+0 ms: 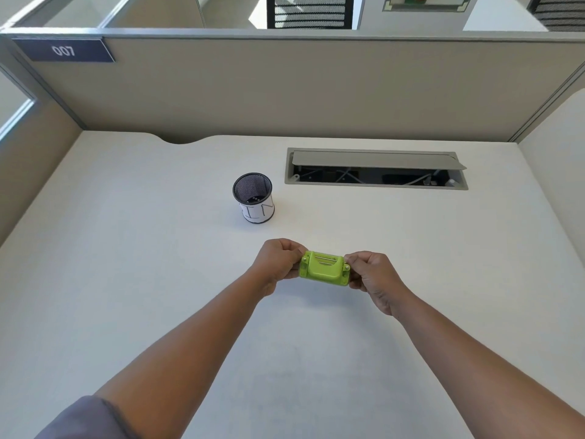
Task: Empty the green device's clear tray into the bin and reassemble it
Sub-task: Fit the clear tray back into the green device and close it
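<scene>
Over the white desk (126, 280) we see both hands at work: left hand (278, 261) and right hand (372, 277) each pinch an end of the green hole punch (324, 268), while the mesh bin (253, 198) stands well beyond it

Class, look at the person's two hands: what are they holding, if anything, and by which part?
Both hold the small lime-green plastic device above the desk: the left hand grips its left end, the right hand its right end.
</scene>
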{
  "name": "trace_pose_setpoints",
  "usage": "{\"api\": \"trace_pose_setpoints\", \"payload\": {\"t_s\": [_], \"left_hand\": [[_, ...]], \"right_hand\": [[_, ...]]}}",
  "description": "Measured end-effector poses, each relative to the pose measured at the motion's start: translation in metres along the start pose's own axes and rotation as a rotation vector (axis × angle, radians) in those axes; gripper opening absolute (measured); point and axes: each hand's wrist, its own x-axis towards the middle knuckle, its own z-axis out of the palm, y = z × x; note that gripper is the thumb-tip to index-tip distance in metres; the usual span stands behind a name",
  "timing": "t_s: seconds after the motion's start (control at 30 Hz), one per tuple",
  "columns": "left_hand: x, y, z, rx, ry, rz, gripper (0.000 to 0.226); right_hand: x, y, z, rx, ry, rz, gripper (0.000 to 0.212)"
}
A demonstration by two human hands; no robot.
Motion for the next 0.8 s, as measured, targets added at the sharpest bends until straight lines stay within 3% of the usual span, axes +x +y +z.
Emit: {"api": "trace_pose_setpoints", "payload": {"t_s": [0.13,0.3,0.57,0.8], "left_hand": [[-0.002,0.006,-0.004,0.0,-0.122,-0.065,0.013],[-0.002,0.016,-0.012,0.181,-0.339,-0.156,0.017],[-0.001,0.016,-0.005,0.324,-0.225,-0.081,0.018],[-0.006,0.018,-0.003,0.486,-0.311,-0.043,0.026]], "right_hand": [[0.0,-0.001,-0.002,-0.003,0.013,0.0,0.016],[-0.002,-0.004,-0.001,-0.068,-0.019,-0.001,0.015],[-0.003,-0.013,-0.005,-0.13,-0.12,0.051,0.015],[0.003,-0.022,-0.013,-0.283,-0.32,0.196,0.012]]}}
